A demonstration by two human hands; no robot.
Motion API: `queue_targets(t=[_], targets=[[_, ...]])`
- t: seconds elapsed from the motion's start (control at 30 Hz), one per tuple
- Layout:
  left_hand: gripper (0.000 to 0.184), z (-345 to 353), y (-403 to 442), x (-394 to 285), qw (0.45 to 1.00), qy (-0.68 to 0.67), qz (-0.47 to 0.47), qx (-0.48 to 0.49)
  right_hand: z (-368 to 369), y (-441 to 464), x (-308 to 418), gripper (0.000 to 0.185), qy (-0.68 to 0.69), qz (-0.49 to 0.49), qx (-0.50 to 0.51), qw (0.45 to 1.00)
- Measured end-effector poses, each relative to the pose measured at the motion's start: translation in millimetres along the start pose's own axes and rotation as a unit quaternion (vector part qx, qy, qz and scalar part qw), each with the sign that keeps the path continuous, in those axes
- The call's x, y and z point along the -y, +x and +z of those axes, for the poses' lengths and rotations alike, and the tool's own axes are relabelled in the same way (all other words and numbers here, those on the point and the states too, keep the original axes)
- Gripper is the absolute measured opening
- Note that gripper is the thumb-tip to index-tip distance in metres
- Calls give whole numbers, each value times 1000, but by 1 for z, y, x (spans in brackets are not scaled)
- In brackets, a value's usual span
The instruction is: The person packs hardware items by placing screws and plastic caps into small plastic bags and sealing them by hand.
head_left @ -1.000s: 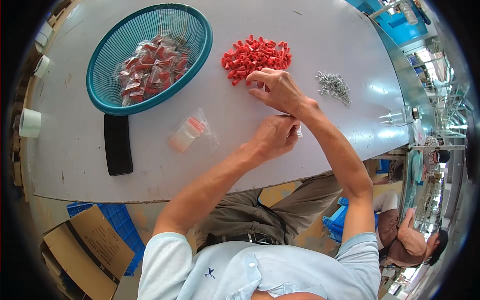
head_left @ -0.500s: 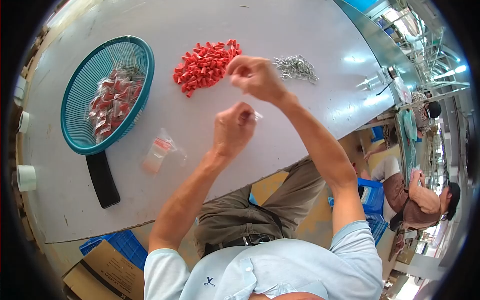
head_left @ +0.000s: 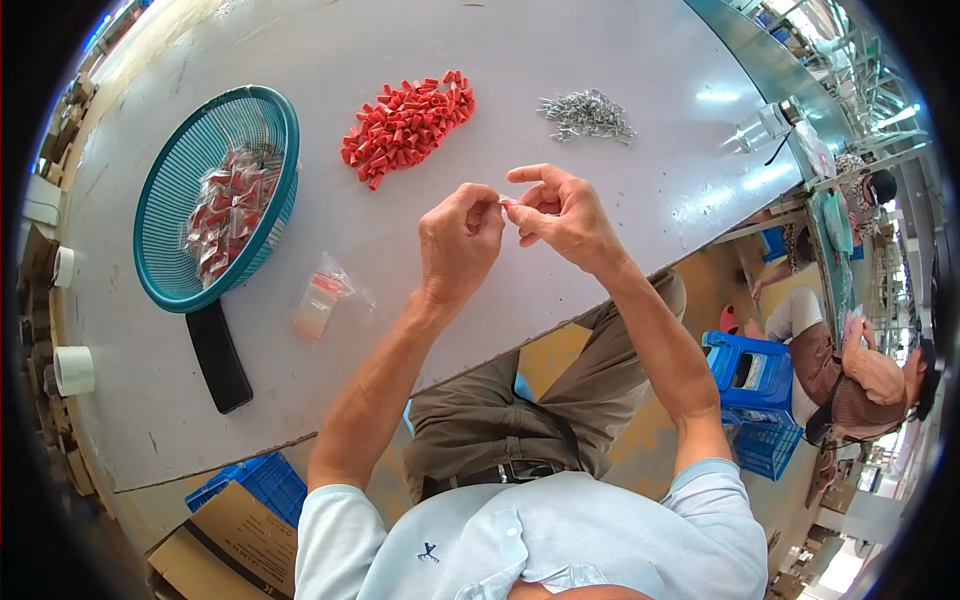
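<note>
My left hand (head_left: 462,235) is closed in a pinch on a small clear plastic bag (head_left: 504,201), mostly hidden by the fingers. Against it, my right hand (head_left: 562,215) pinches a small red piece at the bag's edge; its exact shape is covered, and the forefinger stretches out above. Beyond both hands lies a heap of red cone-shaped caps (head_left: 410,125). Silvery screw-like metal parts (head_left: 588,116) are piled farther right. On the table nearer my left forearm is a small stack of clear zip bags with red stripes (head_left: 322,298).
A teal basket (head_left: 150,235) at the left holds filled bags (head_left: 235,210). Beside it lies a black phone (head_left: 219,358). Tape rolls (head_left: 74,370) stand along the left edge. A seated person (head_left: 850,375) is at the right, near a blue stool (head_left: 750,375).
My right hand has come back from beside the red heap to meet my left hand at the bag. The left hand has stayed nearly in place, and the view has shifted slightly.
</note>
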State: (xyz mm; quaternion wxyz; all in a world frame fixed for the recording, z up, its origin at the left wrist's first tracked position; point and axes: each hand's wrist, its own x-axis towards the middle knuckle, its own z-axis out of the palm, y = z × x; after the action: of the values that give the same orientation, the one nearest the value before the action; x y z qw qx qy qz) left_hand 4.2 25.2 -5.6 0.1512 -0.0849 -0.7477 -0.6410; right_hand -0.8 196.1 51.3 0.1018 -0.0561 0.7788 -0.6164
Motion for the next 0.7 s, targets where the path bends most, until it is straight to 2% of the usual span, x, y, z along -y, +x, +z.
queue_targets(t=[0.2,0.27,0.47,0.53,0.6,0.63,0.7], targets=[[4,1,-2,0,1000,20,13,20,-1,3,-14,19,10,-4,3,1000],[4,0,-2,-1,999,-21,-15,36,-2,3,-19,16,20,-4,12,1000],[4,-1,-3,1,998,-15,-26,51,2,2,-19,10,-117,-40,-4,992],[5,2,-4,3,998,-12,-25,51,10,1,-23,7,-249,-152,-79,953],[7,2,-4,4,998,57,27,27,11,1,-22,7,-279,-168,-78,942],[7,0,-1,5,998,63,21,20,14,3,-19,8,-307,-186,-79,930],[7,-5,3,6,998,17,-57,9,10,9,-11,7,-235,-204,-103,945]])
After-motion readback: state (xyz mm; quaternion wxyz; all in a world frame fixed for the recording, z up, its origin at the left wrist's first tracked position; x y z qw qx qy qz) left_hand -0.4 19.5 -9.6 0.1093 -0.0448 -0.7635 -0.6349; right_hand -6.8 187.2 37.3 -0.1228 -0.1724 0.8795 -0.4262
